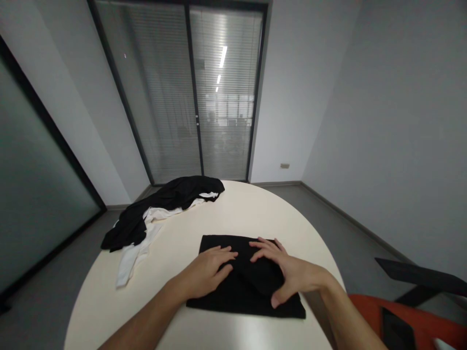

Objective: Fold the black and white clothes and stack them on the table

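My left hand [207, 272] lies open, palm down, on the left part of a black cloth [241, 296], its fingers pointing toward the middle and the thumb a little apart on the near side. My right hand [286, 272] is open too, over the right part of the same cloth, its fingers spread and slightly bent toward the far edge and its thumb reaching to the near side. I grip nothing with either hand. The cloth is laid out as a rough rectangle on the near part of the round, pale bench [262, 209], with a raised fold beside my right hand; its near edge runs almost straight from left to right.

On the far left of the bench, well apart from my cloth, lies a loose heap: a black garment [178, 192] on top, with a white garment [131, 260] showing from under it and trailing toward the near left. To the right of the bench stands a red chair [363, 311]. Beyond the bench are glass panels [168, 97] with blinds.
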Demonstrator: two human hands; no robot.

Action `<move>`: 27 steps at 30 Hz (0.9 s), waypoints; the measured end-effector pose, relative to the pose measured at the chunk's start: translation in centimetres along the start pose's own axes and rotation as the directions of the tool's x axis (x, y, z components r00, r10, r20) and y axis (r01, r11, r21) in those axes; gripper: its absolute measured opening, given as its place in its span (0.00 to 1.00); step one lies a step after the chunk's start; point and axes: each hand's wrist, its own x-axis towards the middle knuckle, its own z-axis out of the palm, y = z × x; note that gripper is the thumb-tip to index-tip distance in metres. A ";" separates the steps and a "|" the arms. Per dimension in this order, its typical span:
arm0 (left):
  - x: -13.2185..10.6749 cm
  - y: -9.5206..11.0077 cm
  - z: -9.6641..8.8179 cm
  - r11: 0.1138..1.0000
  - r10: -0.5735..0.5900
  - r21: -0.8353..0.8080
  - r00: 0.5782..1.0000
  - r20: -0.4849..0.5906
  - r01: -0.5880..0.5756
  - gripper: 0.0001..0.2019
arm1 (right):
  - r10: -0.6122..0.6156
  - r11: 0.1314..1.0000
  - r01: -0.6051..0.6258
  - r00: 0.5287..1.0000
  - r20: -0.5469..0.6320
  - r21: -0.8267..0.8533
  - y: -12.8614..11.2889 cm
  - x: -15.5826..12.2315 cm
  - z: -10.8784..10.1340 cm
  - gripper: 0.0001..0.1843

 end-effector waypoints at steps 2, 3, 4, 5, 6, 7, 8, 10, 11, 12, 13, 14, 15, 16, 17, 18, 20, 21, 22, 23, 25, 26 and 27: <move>0.3 -0.1 0.3 0.994 -0.093 -0.055 0.993 -0.069 0.090 0.18 | -0.008 0.999 0.010 0.999 -0.042 0.041 0.4 0.0 0.0 0.30; 0.4 -0.1 0.4 0.989 -0.128 -0.093 0.987 -0.101 0.119 0.18 | -0.014 0.997 0.020 0.997 -0.081 0.076 0.7 0.1 0.0 0.23; 0.6 -0.1 0.5 0.982 -0.149 -0.133 0.981 -0.126 0.133 0.17 | -0.016 0.993 0.030 0.992 -0.122 0.114 1.0 0.1 -0.1 0.17; 0.8 -0.2 0.5 0.976 -0.160 -0.173 0.977 -0.144 0.134 0.16 | -0.009 0.988 0.034 0.987 -0.163 0.150 1.3 0.2 -0.3 0.14; 0.9 -0.2 0.5 0.970 -0.164 -0.208 0.974 -0.159 0.129 0.15 | 0.004 0.983 0.033 0.979 -0.204 0.181 1.5 0.3 -0.4 0.13; 1.0 -0.3 0.4 0.964 -0.166 -0.235 0.972 -0.167 0.124 0.14 | 0.020 0.979 0.031 0.970 -0.243 0.203 1.7 0.3 -0.4 0.13; 1.1 -0.3 0.3 0.959 -0.167 -0.254 0.972 -0.167 0.122 0.14 | 0.034 0.976 0.028 0.960 -0.278 0.215 1.8 0.4 -0.5 0.14; 1.0 -0.4 0.1 0.954 -0.168 -0.274 0.975 -0.148 0.123 0.15 | 0.050 0.974 0.035 0.930 -0.364 0.223 2.0 0.5 -0.4 0.14; 0.8 -0.5 0.0 0.955 -0.159 -0.273 0.978 -0.135 0.118 0.16 | 0.053 0.973 0.048 0.907 -0.419 0.228 2.0 0.6 -0.3 0.15; 0.6 -0.6 -0.2 0.958 -0.140 -0.268 0.984 -0.114 0.105 0.16 | 0.053 0.969 0.067 0.882 -0.469 0.237 2.1 0.6 -0.2 0.15; 0.4 -0.7 -0.3 0.962 -0.112 -0.261 0.990 -0.086 0.086 0.16 | 0.054 0.963 0.090 0.861 -0.506 0.255 2.1 0.6 -0.1 0.16; 0.2 -0.8 -0.4 0.965 -0.077 -0.255 0.996 -0.054 0.061 0.15 | 0.053 0.952 0.114 0.852 -0.521 0.283 2.2 0.7 0.0 0.16; 0.0 -1.0 -0.5 0.967 -0.040 -0.252 0.999 -0.023 0.033 0.14 | 0.048 0.939 0.135 0.859 -0.510 0.317 2.4 0.6 0.1 0.17; -0.1 -1.1 -0.6 0.967 -0.005 -0.253 1.000 0.004 0.006 0.13 | 0.039 0.925 0.149 0.878 -0.478 0.350 2.5 0.6 0.2 0.18; -0.2 -1.2 -0.7 0.966 0.021 -0.258 1.000 0.021 -0.015 0.12 | 0.025 0.913 0.157 0.900 -0.434 0.377 2.5 0.6 0.2 0.18; -0.2 -1.3 -0.7 0.965 0.035 -0.262 0.999 0.025 -0.028 0.12 | 0.005 0.905 0.161 0.922 -0.388 0.393 2.6 0.5 0.2 0.19; -0.2 -1.4 -0.7 0.965 0.043 -0.260 0.999 0.015 -0.038 0.13 | -0.034 0.907 0.160 0.950 -0.311 0.389 2.5 0.5 0.1 0.19; -0.1 -1.4 -0.7 0.967 0.040 -0.254 0.999 0.010 -0.036 0.13 | -0.051 0.913 0.159 0.958 -0.282 0.375 2.3 0.5 0.1 0.19; -0.1 -1.3 -0.7 0.969 0.038 -0.247 0.999 0.008 -0.035 0.14 | -0.066 0.922 0.156 0.965 -0.254 0.355 2.0 0.5 0.1 0.18; 0.0 -1.3 -0.7 0.970 0.040 -0.239 0.999 0.008 -0.037 0.14 | -0.074 0.933 0.148 0.971 -0.226 0.329 1.8 0.6 0.1 0.17; -0.1 -1.1 -0.8 0.974 0.057 -0.222 0.998 0.017 -0.051 0.15 | -0.075 0.957 0.119 0.982 -0.173 0.264 1.2 0.9 0.2 0.15; -0.1 -1.0 -0.9 0.975 0.066 -0.212 0.998 0.023 -0.060 0.15 | -0.071 0.968 0.104 0.986 -0.149 0.228 1.0 1.0 0.3 0.14; -0.2 -0.9 -0.9 0.978 0.076 -0.197 0.997 0.032 -0.068 0.15 | -0.065 0.977 0.090 0.990 -0.128 0.196 0.8 1.1 0.4 0.13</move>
